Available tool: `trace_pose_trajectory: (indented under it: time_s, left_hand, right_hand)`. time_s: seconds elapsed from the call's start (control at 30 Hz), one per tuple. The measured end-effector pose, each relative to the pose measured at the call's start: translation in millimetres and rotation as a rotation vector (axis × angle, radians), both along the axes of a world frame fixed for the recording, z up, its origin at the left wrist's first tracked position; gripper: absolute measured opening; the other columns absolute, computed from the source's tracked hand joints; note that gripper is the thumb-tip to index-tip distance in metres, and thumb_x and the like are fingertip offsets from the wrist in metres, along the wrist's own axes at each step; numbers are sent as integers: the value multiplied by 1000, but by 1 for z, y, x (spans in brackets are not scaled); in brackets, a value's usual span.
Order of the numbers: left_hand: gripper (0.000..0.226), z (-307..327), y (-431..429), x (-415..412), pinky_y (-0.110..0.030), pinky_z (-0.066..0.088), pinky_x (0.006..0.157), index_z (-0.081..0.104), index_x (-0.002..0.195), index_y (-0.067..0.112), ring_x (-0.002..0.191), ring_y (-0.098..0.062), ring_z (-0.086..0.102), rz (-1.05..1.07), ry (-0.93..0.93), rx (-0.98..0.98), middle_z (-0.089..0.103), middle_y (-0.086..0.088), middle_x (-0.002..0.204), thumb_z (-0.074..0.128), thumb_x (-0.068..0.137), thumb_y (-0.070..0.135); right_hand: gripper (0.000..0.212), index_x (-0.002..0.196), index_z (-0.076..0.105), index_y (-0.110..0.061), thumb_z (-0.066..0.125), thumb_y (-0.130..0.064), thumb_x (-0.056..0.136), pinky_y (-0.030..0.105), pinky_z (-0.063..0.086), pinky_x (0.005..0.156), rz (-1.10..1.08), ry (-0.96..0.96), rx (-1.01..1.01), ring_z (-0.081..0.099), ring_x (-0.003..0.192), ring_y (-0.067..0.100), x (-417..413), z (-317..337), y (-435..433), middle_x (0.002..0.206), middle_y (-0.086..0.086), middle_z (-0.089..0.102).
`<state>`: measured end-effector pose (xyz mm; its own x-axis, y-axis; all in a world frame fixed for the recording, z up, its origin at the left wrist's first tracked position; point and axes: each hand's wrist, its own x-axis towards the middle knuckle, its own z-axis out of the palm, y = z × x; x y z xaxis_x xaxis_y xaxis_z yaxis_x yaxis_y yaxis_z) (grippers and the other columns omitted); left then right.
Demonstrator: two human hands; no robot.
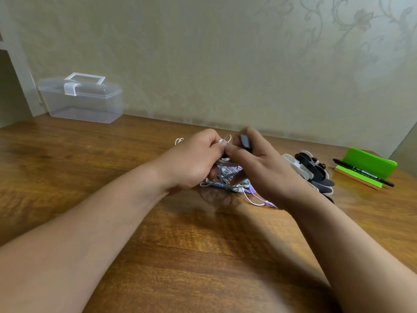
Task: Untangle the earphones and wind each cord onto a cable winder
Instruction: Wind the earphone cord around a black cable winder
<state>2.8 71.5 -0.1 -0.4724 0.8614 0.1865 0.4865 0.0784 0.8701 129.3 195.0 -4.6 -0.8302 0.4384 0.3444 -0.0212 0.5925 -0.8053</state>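
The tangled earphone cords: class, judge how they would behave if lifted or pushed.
Probably floppy: the tangled earphone cords droop in loose loops onto the table. Likely light: the left hand holds them by a fingertip pinch while the right hand grips a dark winder. Pushed, they would probably slide as one clump, since the strands interlock.

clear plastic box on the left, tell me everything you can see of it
The clear plastic box is a translucent lidded case with a white clasp at the lid's front edge and a white carry handle on top. The lid is shut. Nothing shows inside. It stands upright on the wooden table, far left, close to the wall.
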Motion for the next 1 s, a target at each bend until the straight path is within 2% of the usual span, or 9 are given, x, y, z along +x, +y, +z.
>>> trace_pose_trajectory:
  time_s: [0.1,0.2,0.3,0.43,0.5,0.6,0.7,0.83,1.0]
  left_hand:
    - [28,-3,2,-4,-35,33,54,53,101,9,54,-13,41,49,236,19,53,1,66,44,110,34]
    - [26,-3,2,-4,-38,34,63,50,95,11,68,-15,44,83,408,49,55,1,77,44,110,31]
    - [25,-5,3,-4,-41,37,67,49,95,10,77,-21,50,101,503,63,57,-3,84,43,109,29]
    - [5,-3,0,-10,-52,46,74,49,98,10,85,-35,56,139,571,51,61,-6,88,46,99,13]
    - [2,-1,-3,-8,-55,49,72,49,98,13,83,-37,57,161,591,90,62,-5,87,47,98,13]
    - [1,0,-4,-1,-56,48,68,45,99,15,78,-39,56,152,611,160,61,-5,83,46,100,15]
    - [10,1,-5,-3,-56,47,67,44,99,16,77,-38,53,157,605,147,59,-6,81,47,94,8]
    - [12,-1,-1,-9,-40,41,63,54,100,16,72,-20,53,206,415,201,57,1,77,48,96,6]
    - [17,-8,6,-5,-42,35,57,60,99,13,58,-16,44,196,228,273,53,1,64,48,107,23]
  right_hand:
    - [31,100,44,-11,54,-41,105,65,53,78,-42,-56,159,55,96,43,3,2,-3,88,9,47]
    - [24,102,46,-13,52,-36,105,63,54,82,-48,-62,173,57,99,43,4,5,-6,99,21,57]
    - [15,109,45,-18,52,-31,105,60,55,84,-49,-80,175,63,98,35,5,4,-4,104,17,63]
    - [30,133,49,-31,57,-40,105,25,56,79,-55,-49,234,67,91,0,3,2,-6,104,-12,69]
    - [34,140,54,-32,56,-35,106,25,51,88,-74,-29,313,62,105,0,1,2,-7,117,-15,66]
    - [55,161,35,-28,50,-33,108,24,39,110,-51,-107,345,45,137,5,5,6,-3,149,-7,50]
    - [63,166,22,-32,44,-39,107,10,35,101,55,-213,282,41,130,-5,12,12,-2,154,-13,42]
    - [44,156,48,-20,48,-24,112,21,53,81,85,17,11,62,99,-2,10,9,1,137,0,67]
    - [36,145,61,-14,47,-17,112,21,52,67,2,136,-160,63,95,13,2,7,4,125,10,73]
